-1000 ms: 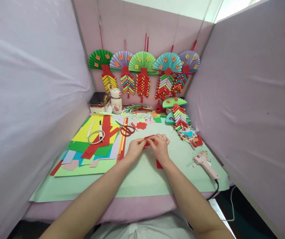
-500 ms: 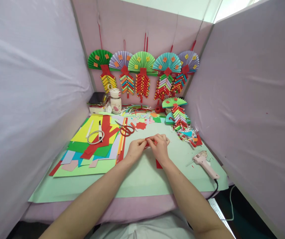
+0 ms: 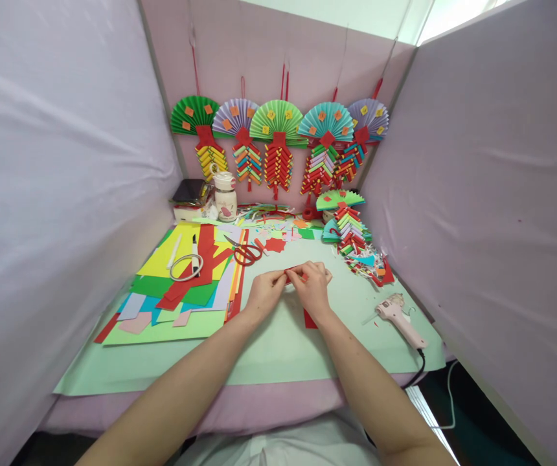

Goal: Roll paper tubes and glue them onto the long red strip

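Both my hands meet at the middle of the green mat (image 3: 278,349), pinching a small red paper piece (image 3: 293,272) between them. My left hand (image 3: 265,292) grips its left end with closed fingers. My right hand (image 3: 314,288) grips its right end, fingers curled over it. Another red paper scrap (image 3: 309,320) lies on the mat under my right wrist. Most of the held piece is hidden by my fingers.
Sheets of coloured paper (image 3: 176,285) with a tape ring (image 3: 186,266) and a pen lie at left. Red scissors (image 3: 245,252) sit beyond my hands. A pink glue gun (image 3: 399,317) lies at right. Paper fan ornaments (image 3: 278,145) hang on the back wall; folded ones (image 3: 351,230) are piled beneath.
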A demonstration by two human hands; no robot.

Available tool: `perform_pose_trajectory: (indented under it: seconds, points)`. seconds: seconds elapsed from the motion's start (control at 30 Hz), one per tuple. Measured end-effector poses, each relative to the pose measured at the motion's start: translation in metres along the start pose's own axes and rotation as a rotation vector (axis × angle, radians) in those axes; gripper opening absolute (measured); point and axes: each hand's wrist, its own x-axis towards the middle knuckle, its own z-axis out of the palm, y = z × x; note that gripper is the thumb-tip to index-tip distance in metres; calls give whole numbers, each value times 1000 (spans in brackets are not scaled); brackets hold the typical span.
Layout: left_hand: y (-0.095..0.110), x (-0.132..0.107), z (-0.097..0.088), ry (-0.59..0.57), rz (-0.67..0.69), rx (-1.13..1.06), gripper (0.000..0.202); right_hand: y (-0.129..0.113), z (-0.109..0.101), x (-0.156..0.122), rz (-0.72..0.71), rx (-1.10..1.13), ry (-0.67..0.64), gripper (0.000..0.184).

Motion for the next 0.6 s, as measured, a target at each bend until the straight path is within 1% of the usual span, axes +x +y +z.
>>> perform_pose_trajectory:
  seconds: [0.1, 0.23, 0.4, 0.6]
  points:
    - [-2, 1, -1, 4, 8, 2, 29, 2, -1, 1, 34, 2, 1, 28]
    - [-2, 4, -5, 31, -48, 17, 29, 5, -3, 3, 62, 28, -9, 26]
    - [2, 6, -8, 47, -80, 8, 30, 6, -4, 5, 98, 57, -25, 22]
    - [6, 4, -8, 32, -102, -7, 28, 7, -5, 6, 162, 58, 2, 21]
